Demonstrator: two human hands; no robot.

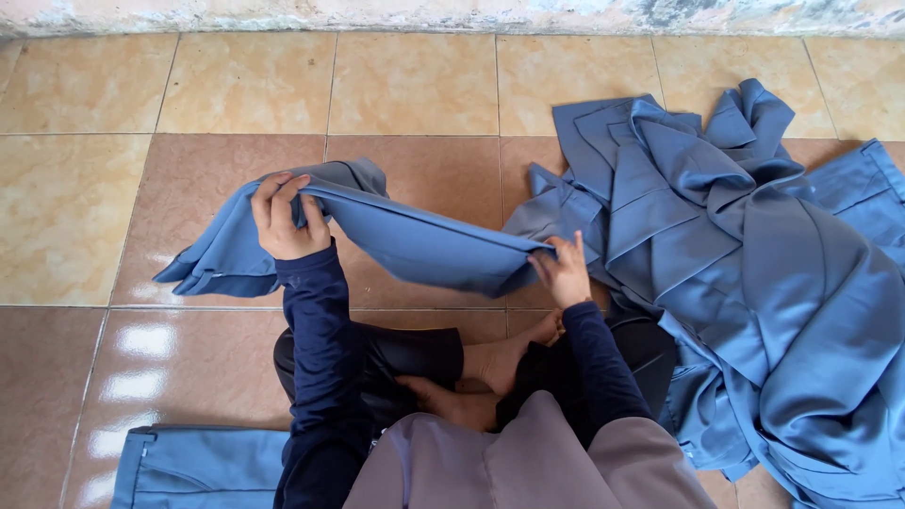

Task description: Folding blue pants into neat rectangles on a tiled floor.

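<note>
- Two hands in the shot, both belonging to the person sitting cross-legged on the floor, both in dark navy sleeves.
- Left hand (286, 219) is clamped on one end of a blue-grey garment (415, 243), fingers curled over the top edge with the cloth bunched up in the grip.
- Right hand (564, 270) is pinching the other end of that same garment, so the piece hangs stretched between the two hands, just above the floor and in front of the knees. The hands are well apart, one at each end.
- The left end of the garment droops past the left hand and its lower corner looks like it touches the tile floor (94, 207).
- One big heap of the same blue-grey fabric (754, 273) is piled on the floor to the person's right, rumpled and folded over itself. Can't really count how many separate pieces are in there, it all runs together.
- One more blue piece (193, 467) lies flat at the bottom left, beside the person's left knee, partly cut off by the frame edge.
- Two bare feet tucked in at the lap, between the arms.
- A pale, worn wall base (452, 14) runs along the top.
</note>
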